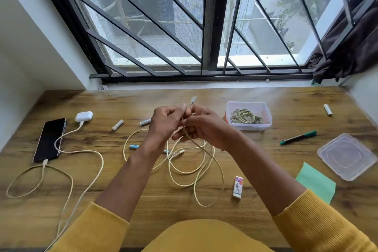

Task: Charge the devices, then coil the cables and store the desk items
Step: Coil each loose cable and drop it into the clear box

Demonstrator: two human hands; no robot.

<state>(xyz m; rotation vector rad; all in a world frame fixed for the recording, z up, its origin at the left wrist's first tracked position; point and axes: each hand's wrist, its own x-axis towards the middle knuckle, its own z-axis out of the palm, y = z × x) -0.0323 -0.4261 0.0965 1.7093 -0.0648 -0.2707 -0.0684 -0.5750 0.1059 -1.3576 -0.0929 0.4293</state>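
Observation:
My left hand point(165, 124) and my right hand point(204, 127) meet above the desk's middle, both pinching a pale loose cable point(206, 170) near its plug end point(193, 100), which sticks up between the fingers. The rest of that cable lies in loops on the wooden desk point(143, 206) below my hands. At the left a black phone point(50, 139) lies flat with a cable point(41, 178) plugged into its near end. A white earbud case point(83, 116) behind it has a white cable point(90, 153) plugged in.
A clear box of rubber bands point(248, 115) stands right of my hands, its lid point(346, 156) at the far right. Scattered around are batteries point(118, 125) point(327, 109), a green marker point(298, 137), an eraser point(237, 187), a green cloth point(316, 183) and a blue pen point(135, 146).

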